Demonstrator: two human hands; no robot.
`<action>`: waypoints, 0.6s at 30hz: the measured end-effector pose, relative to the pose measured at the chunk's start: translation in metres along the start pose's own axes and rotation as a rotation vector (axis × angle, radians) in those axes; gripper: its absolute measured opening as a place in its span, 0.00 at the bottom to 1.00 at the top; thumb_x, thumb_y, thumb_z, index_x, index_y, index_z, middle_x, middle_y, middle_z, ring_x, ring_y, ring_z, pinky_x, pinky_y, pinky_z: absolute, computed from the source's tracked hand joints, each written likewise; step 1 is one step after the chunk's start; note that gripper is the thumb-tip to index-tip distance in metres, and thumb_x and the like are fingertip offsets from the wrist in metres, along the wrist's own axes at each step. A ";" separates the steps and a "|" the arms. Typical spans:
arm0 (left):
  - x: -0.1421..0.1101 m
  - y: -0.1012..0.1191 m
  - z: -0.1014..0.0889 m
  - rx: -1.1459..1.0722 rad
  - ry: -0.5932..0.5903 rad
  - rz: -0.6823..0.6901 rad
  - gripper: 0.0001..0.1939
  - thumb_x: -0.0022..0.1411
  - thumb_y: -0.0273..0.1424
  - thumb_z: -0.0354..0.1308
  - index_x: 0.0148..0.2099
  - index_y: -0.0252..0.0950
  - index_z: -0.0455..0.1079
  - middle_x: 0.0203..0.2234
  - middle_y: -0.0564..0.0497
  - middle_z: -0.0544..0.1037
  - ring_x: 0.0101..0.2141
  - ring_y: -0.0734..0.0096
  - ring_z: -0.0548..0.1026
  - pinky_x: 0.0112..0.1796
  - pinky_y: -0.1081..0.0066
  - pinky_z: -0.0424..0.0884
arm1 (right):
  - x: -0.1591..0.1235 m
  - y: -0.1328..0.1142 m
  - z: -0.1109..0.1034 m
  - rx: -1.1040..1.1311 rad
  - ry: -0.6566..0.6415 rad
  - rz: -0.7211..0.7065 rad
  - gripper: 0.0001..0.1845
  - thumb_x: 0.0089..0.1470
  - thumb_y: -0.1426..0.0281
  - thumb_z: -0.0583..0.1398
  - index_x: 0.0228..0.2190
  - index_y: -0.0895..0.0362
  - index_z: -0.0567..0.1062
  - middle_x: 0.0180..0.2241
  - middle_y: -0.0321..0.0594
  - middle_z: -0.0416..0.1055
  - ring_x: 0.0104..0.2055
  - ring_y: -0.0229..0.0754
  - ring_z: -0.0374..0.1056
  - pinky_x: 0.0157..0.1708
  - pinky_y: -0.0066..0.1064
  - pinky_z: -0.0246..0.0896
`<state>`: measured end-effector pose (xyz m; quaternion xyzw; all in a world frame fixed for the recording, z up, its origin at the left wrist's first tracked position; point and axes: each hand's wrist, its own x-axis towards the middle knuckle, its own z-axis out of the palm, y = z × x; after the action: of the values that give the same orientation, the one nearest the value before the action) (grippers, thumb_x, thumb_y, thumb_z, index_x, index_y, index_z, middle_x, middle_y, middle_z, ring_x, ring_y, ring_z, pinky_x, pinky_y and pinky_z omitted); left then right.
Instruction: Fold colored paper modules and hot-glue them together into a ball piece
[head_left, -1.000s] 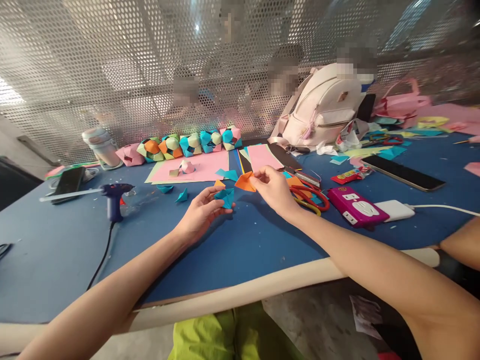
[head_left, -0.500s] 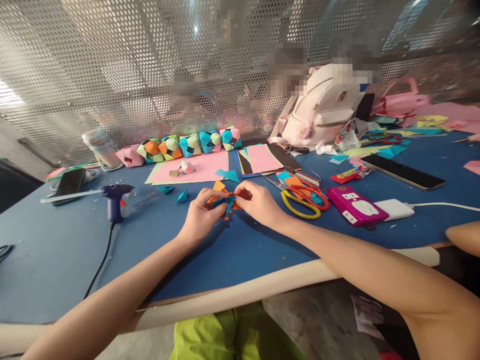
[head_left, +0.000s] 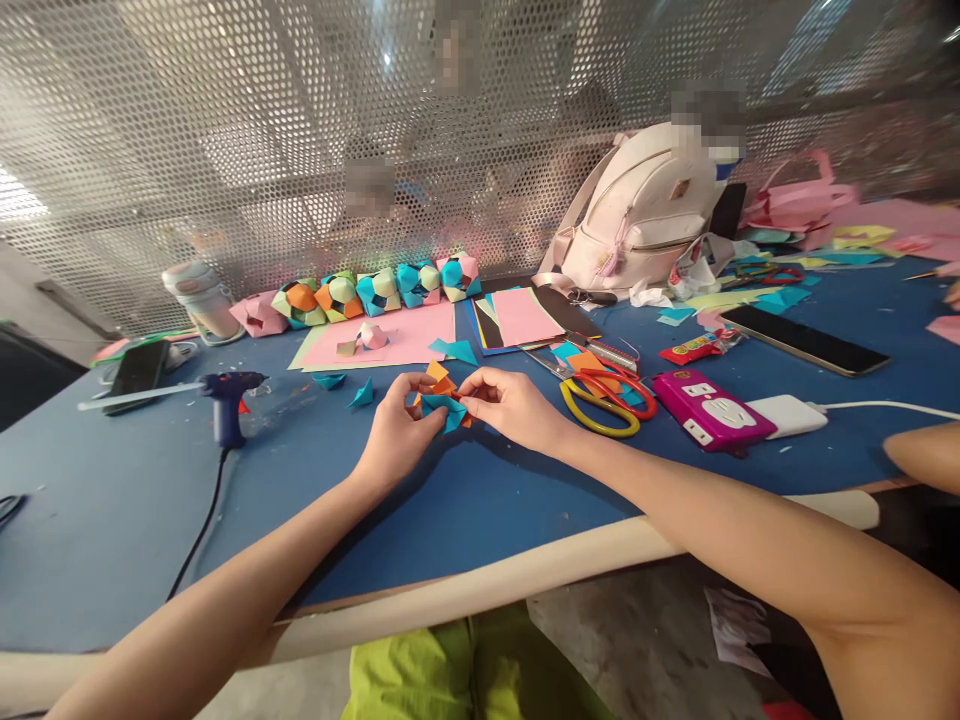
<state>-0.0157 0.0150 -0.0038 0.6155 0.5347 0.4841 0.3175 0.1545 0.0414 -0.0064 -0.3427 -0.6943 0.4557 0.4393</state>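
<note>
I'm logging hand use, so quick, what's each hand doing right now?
Left hand: closed, pinching the blue folded paper.
Right hand: closed, seemingly on the orange folded paper, which is partly hidden.

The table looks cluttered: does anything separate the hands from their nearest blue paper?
Nothing visible: the left hand grips that blue paper, the right hand is at its edge; the glue gun lies apart.

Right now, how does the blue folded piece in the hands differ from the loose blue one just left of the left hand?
The held piece is in the grip of the left hand; the loose piece lies on the table, untouched. Orange paper shows right against the held piece, while the loose piece has none against it. Both are blue folded paper.
</note>
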 end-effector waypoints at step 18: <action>0.004 -0.001 0.004 -0.228 0.014 -0.116 0.07 0.44 0.29 0.63 0.28 0.35 0.69 0.22 0.55 0.73 0.25 0.73 0.70 0.28 0.72 0.67 | -0.006 -0.004 0.001 -0.159 0.027 -0.093 0.08 0.50 0.64 0.60 0.32 0.57 0.71 0.30 0.37 0.71 0.29 0.37 0.65 0.31 0.30 0.63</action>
<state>-0.0124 0.0194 -0.0050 0.5401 0.5132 0.5270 0.4090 0.1552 0.0346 -0.0043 -0.3500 -0.7373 0.3736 0.4409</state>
